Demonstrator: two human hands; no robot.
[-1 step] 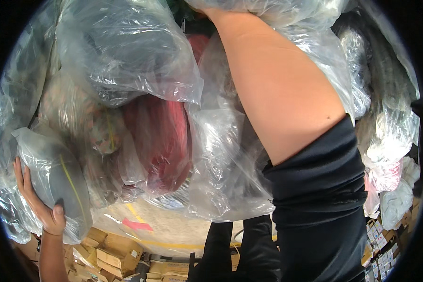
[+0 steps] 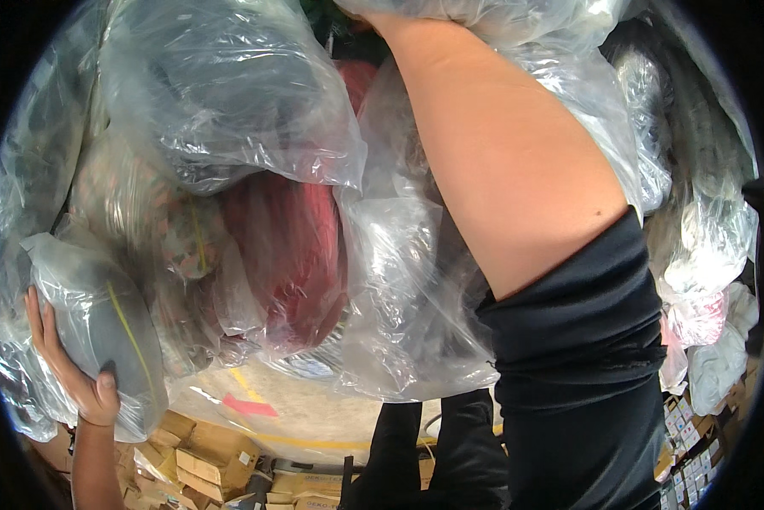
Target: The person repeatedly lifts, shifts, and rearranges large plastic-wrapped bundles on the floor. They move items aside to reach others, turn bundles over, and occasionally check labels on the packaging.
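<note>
My left hand [image 2: 76, 374] lies against a clear plastic bag with folded grey cloth [image 2: 101, 323] in it, at the lower left. Its fingers stretch along the bag's left side and the thumb rests apart on the front. My right arm [image 2: 501, 144] reaches up across the pile to the top edge, where plastic and the frame's rim hide the hand and its fingers. Between the arms sit a bag of dark red cloth [image 2: 288, 255], a bag of patterned cloth [image 2: 127, 187] and a crumpled clear bag [image 2: 390, 280]. A large clear bag [image 2: 229, 93] overhangs them.
More plastic-wrapped bundles [image 2: 705, 212] rise at the right. Opened cardboard boxes [image 2: 216, 463] lie at the lower left on a floor with yellow lines and a pink tape strip [image 2: 249, 406]. Small white boxes [image 2: 684, 429] stand at the lower right. My legs [image 2: 467, 442] show below.
</note>
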